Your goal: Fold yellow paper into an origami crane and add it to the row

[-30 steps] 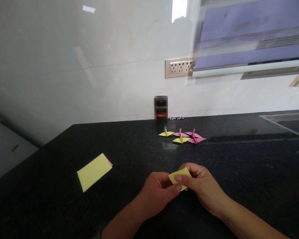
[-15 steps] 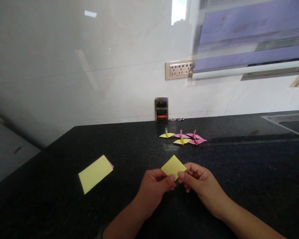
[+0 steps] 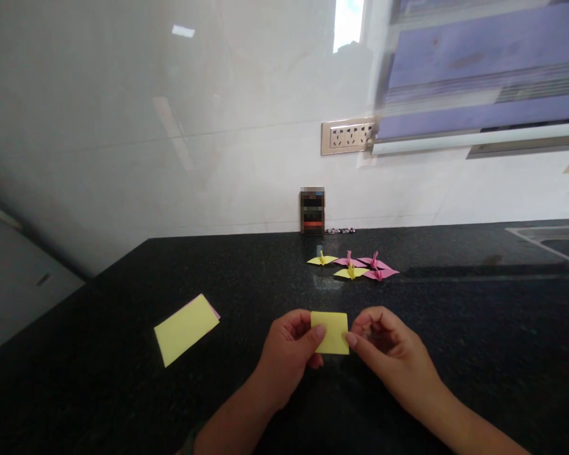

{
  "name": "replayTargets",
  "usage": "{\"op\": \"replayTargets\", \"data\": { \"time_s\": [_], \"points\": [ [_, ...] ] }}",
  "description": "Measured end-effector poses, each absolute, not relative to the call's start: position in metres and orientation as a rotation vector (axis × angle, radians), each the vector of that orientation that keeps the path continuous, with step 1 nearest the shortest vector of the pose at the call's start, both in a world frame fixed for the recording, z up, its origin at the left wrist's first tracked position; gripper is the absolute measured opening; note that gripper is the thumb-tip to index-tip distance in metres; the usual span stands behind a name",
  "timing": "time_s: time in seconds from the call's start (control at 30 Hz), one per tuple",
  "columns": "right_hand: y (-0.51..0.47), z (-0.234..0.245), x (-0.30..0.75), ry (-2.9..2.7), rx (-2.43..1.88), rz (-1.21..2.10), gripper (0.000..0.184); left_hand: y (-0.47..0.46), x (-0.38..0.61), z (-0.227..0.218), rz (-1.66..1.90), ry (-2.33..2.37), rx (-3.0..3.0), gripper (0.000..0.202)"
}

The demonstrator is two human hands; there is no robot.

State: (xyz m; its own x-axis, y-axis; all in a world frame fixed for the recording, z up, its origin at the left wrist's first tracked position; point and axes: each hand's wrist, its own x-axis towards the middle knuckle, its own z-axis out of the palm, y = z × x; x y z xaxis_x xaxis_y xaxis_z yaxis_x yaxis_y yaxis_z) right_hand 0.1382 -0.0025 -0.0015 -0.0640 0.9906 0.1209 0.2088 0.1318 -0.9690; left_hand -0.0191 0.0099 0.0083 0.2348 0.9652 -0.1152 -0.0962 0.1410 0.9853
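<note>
1. Nearest the camera, two bare forearms come in from the bottom edge. The left hand (image 3: 289,351) and the right hand (image 3: 391,354) meet over the near middle of the counter (image 3: 455,328).
2. Between them is one yellow paper (image 3: 330,332), a small folded rectangle with its flat face turned up toward the camera, held just over the counter. The left fingers (image 3: 318,333) are closed on its left edge with the thumb on top. The right fingers (image 3: 353,341) pinch its lower right corner.
3. The counter is black speckled stone, glossy enough to show pale reflections. It runs from a corner at the left to the right edge of the view.
4. Left of the hands and well apart from them, one stack of sheets (image 3: 186,327) lies flat. The top sheet is yellow and a pink edge shows beneath it; the number of sheets cannot be told.
5. Farther back, right of centre, five paper cranes (image 3: 353,265) sit close together: two yellow and three pink.
6. Behind them one small dark box (image 3: 312,210) stands upright against the wall (image 3: 123,126), its face blurred. Just to its right lies a short line of beads (image 3: 340,230), too small to count.
7. At the far right, the rim of one sink (image 3: 545,235) is set into the counter.
8. The wall is white and glossy. It carries one metal socket strip (image 3: 348,136), and beside that is a blurred window (image 3: 483,76) with a purple surface.
</note>
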Motion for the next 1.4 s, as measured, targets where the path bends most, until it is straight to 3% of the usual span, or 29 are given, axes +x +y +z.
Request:
{"op": "replayTargets", "data": {
  "time_s": [0.57, 0.9, 1.13, 1.4],
  "points": [
    [-0.0035, -0.0033, 0.1429, -1.693, -1.118, 0.774, 0.003, 0.0076, -0.0157, 0.0062, 0.961, 1.007, 1.163, 0.017],
    [-0.0054, -0.0029, 0.1423, -1.671, -1.129, 0.828, 0.011, 0.0061, -0.0202, 0.0106, 1.023, 1.01, 1.249, 0.021],
    [-0.0067, 0.0013, 0.1404, -1.64, -1.16, 0.962, 0.018, 0.0056, -0.0214, 0.0072, 0.946, 0.839, 1.0, 0.027],
    [-0.0083, -0.0012, 0.1413, -1.629, -1.184, 0.956, 0.018, 0.0063, -0.0197, 0.0074, 0.966, 0.834, 0.946, 0.021]
  ]
}}
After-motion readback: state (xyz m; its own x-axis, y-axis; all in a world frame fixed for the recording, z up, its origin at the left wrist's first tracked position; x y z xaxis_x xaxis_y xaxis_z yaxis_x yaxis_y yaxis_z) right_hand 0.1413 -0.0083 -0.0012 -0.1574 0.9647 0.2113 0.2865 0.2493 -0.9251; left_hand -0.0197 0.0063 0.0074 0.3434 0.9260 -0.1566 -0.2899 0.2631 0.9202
